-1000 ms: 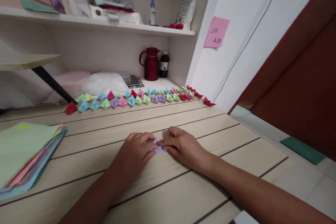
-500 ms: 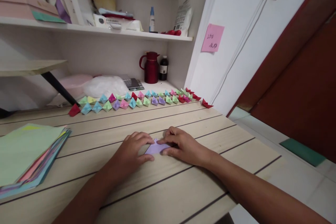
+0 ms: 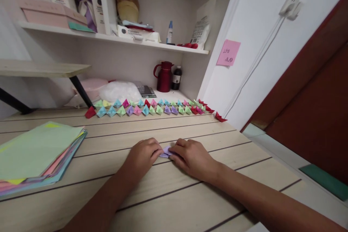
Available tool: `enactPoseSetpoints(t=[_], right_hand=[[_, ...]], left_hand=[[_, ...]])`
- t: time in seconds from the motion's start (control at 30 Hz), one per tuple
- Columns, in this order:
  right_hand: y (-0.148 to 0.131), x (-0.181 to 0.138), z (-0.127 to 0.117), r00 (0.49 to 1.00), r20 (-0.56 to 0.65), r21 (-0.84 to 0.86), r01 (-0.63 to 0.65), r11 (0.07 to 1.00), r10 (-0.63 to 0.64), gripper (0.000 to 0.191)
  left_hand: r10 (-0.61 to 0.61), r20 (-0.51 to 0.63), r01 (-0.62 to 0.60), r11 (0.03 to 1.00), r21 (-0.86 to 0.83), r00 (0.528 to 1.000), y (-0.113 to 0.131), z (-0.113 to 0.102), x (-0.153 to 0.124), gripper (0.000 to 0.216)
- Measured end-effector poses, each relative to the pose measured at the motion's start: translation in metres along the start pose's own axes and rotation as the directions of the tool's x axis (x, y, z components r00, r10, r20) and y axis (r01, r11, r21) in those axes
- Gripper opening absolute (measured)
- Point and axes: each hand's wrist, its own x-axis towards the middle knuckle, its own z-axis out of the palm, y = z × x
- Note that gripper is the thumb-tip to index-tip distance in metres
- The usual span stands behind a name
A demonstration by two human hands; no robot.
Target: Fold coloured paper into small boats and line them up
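A small piece of folded purple paper [image 3: 166, 151] lies on the wooden table [image 3: 152, 195] between my two hands. My left hand [image 3: 145, 154] pinches its left end with the fingers drawn together. At the other end, the thumb and fingers of my right hand [image 3: 191, 156] are closed on the paper. Most of its outline is covered by my fingertips, so I cannot make out its full shape. Beyond my hands stand two rows of small folded paper boats [image 3: 137, 111] in several colours.
To the left lies a stack of coloured paper sheets [image 3: 40, 150]. Behind the boats are a clear plastic bag [image 3: 119, 91], a red jug [image 3: 164, 77] and a dark bottle [image 3: 176, 78] under a shelf [image 3: 108, 37]. A small raised stand [image 3: 46, 69] is at the back left.
The purple paper shows a smaller area between my hands, and my left fingers have closed in on its end. The whole view has shifted, with the surroundings now lower and further right.
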Motion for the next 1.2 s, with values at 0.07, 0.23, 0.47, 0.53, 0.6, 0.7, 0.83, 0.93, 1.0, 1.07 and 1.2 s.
enactPoseSetpoints(t=[0.07, 0.23, 0.47, 0.53, 0.6, 0.7, 0.83, 0.93, 1.0, 1.07, 1.2], right_hand=[[-0.002, 0.002, -0.003, 1.000, 0.014, -0.007, -0.001, 1.000, 0.001, 0.032], [-0.006, 0.006, 0.000, 0.999, 0.008, -0.052, -0.038, 0.998, 0.038, 0.036], [-0.006, 0.014, 0.008, 1.000, -0.021, -0.203, -0.015, 0.979, 0.011, 0.018], [-0.007, 0.019, 0.007, 0.998, -0.054, -0.240, 0.012, 0.971, -0.025, 0.017], [-0.008, 0.025, 0.003, 0.998, -0.065, -0.224, 0.008, 0.975, -0.023, 0.014], [-0.005, 0.036, -0.001, 0.990, -0.075, -0.080, -0.122, 0.989, 0.116, 0.008], [0.004, 0.055, 0.003, 0.903, -0.193, 0.349, -0.303, 0.887, 0.385, 0.011], [0.011, 0.066, 0.016, 0.859, -0.094, 0.812, -0.226, 0.538, 0.503, 0.012], [0.013, 0.070, 0.026, 0.832, -0.050, 0.905, -0.196, 0.378, 0.552, 0.013], [0.012, 0.070, 0.032, 0.817, -0.072, 0.909, -0.182, 0.375, 0.572, 0.011], [0.003, 0.065, 0.029, 0.814, -0.200, 0.819, -0.166, 0.549, 0.545, 0.015]], left_hand=[[-0.008, -0.005, 0.008, 1.000, 0.002, 1.000, -0.001, 0.000, 0.000, 0.019], [-0.011, -0.014, 0.011, 1.000, -0.001, 1.000, -0.002, 0.001, 0.001, 0.019], [0.002, -0.046, -0.002, 1.000, 0.001, 0.999, -0.002, 0.002, -0.001, 0.021], [0.018, -0.056, -0.017, 1.000, 0.001, 0.998, 0.000, 0.002, -0.002, 0.021], [0.026, -0.080, -0.027, 1.000, -0.016, 0.996, 0.000, 0.002, -0.002, 0.021], [-0.034, -0.197, 0.011, 0.993, -0.116, 0.980, -0.002, 0.000, -0.002, 0.022], [-0.273, -0.409, 0.151, 0.939, -0.308, 0.871, -0.003, -0.004, -0.002, 0.027], [-0.342, -0.508, 0.192, 0.926, -0.326, 0.791, 0.003, -0.006, -0.003, 0.022], [-0.275, -0.602, 0.148, 0.956, -0.252, 0.750, 0.011, -0.005, -0.003, 0.011], [-0.141, -0.637, 0.043, 0.985, -0.167, 0.758, 0.019, -0.003, -0.004, 0.005], [-0.037, -0.547, -0.049, 0.989, -0.141, 0.836, 0.026, 0.008, -0.001, 0.003]])
